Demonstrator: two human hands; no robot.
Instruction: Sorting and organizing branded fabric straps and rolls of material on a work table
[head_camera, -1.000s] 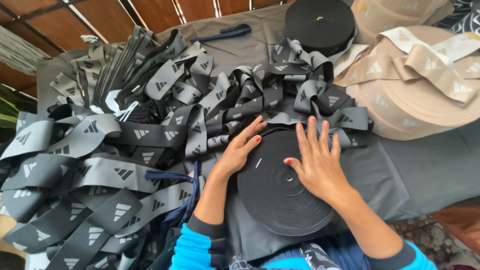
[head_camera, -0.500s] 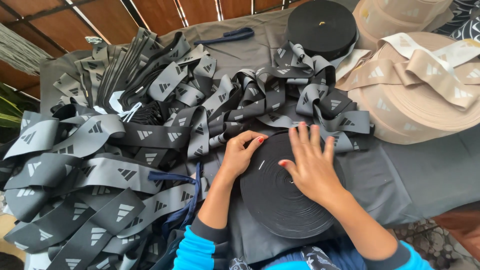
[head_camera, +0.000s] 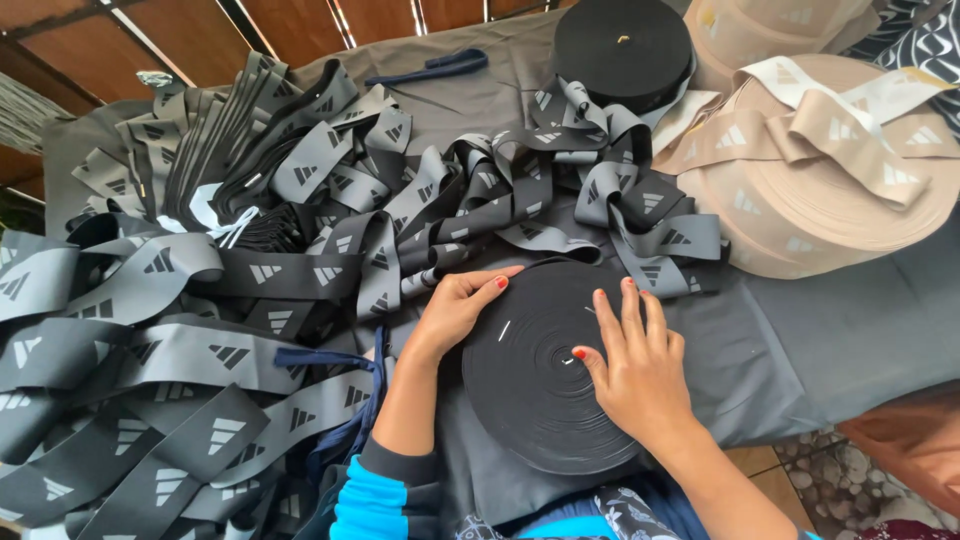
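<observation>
Both hands (head_camera: 455, 310) (head_camera: 635, 365) flat on black roll (head_camera: 535, 400)

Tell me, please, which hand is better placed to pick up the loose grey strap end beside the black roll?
The left hand, probably: its fingers rest on the black roll's upper-left edge, right next to the grey strap. The right hand lies flat on the roll's far side.

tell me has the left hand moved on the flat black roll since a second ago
Yes, slightly. The left hand has slid toward the near-left rim of the flat black roll, its fingers curled more; the right hand rests flat on the roll.
</observation>
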